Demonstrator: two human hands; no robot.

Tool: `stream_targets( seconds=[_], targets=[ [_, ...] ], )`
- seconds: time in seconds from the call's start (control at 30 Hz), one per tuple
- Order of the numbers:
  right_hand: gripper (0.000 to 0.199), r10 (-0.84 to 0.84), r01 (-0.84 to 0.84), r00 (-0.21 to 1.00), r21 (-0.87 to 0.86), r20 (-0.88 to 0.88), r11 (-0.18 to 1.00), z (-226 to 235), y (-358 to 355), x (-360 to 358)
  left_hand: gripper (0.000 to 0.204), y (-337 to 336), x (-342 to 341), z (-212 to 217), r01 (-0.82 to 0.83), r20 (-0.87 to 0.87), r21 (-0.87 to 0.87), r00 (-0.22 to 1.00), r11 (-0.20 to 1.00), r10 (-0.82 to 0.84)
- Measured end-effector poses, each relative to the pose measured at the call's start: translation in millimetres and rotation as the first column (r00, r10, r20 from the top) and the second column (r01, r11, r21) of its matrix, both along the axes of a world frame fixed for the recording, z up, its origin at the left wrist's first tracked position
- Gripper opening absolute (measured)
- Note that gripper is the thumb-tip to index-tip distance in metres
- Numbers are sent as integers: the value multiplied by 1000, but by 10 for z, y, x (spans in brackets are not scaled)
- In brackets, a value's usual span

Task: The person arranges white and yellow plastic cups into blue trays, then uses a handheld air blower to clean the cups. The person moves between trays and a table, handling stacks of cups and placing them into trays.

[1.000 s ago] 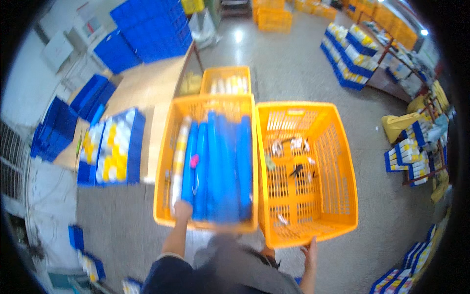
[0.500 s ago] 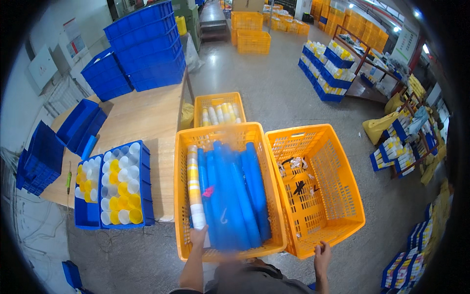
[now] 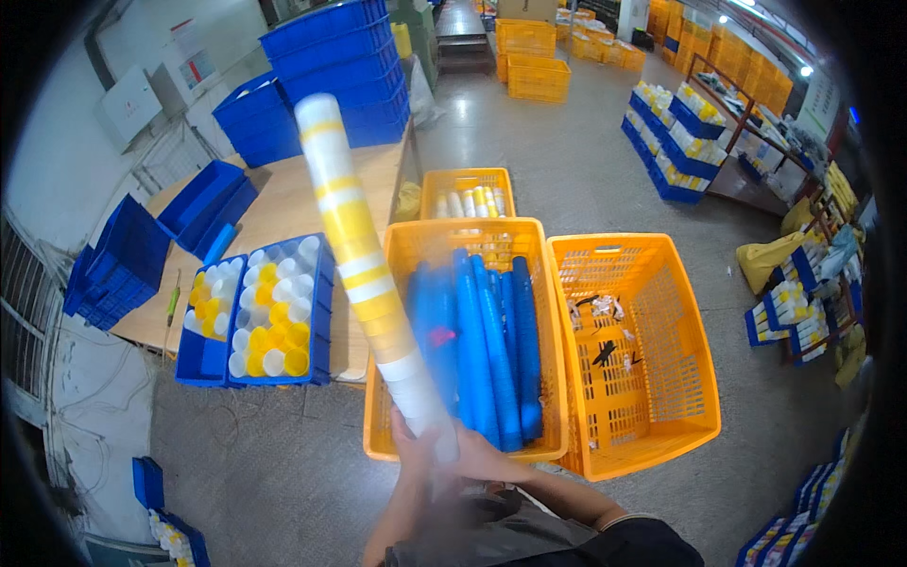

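Observation:
A long stack of nested white and yellow cups [image 3: 364, 274] rises tilted in front of me, its top leaning left over the table. My left hand [image 3: 413, 452] is closed around its lower end. On the other side of that end, my right hand [image 3: 480, 458] grips it too; some of its fingers are hidden and blurred. Below and behind the stack stands an orange crate [image 3: 557, 378] holding several long blue stacks [image 3: 480, 350]. A small pink piece [image 3: 440, 335] lies among them, blurred.
At right, another orange crate [image 3: 704, 378] has black and white scraps [image 3: 605, 353] on its floor. Blue bins [image 3: 326, 364] of white and yellow cups sit at the wooden table's [image 3: 283, 194] near edge. Tall blue bins [image 3: 340, 57] stand behind. A farther orange crate [image 3: 465, 174] holds more stacks.
The cup stack has come up out of the crate, tilted left, in my left hand. My right hand has moved from beside the right crate onto the stack. The view has shifted left.

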State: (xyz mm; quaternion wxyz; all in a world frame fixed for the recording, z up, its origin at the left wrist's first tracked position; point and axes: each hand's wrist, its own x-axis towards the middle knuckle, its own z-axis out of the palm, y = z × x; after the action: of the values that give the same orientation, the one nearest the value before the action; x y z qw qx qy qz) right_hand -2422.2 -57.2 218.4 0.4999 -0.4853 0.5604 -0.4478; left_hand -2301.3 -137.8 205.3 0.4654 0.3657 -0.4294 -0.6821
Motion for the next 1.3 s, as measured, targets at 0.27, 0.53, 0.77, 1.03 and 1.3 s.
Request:
stream_targets(
  seconds=[0.27, 0.53, 0.77, 1.03, 1.3],
  targets=[
    [76, -116, 98, 979, -118, -165, 988, -30, -527, 550, 34, -859, 949, 371, 303, -281, 342, 936, 889, -212],
    [42, -264, 44, 910, -560, -319, 828, -49, -1882, 1995, 37, -814, 2687, 1595, 125, 56, 405, 985, 906, -160],
    [60, -134, 100, 758, 89, 639, 991, 290, -2929, 3783, 59, -1876, 4307, 1516, 73, -141, 578, 990, 813, 12],
    [49, 95, -458, 383, 99, 919, 883, 424, -3981, 4822, 59, -2680, 5239, 1606, 29, -121, 701, 990, 713, 78],
    [50, -128, -159, 423, 212, 897, 964, -21, -5645, 5056, 65, -3691, 5608, 1657, 6, -126, 657, 987, 754, 103]
  ],
)
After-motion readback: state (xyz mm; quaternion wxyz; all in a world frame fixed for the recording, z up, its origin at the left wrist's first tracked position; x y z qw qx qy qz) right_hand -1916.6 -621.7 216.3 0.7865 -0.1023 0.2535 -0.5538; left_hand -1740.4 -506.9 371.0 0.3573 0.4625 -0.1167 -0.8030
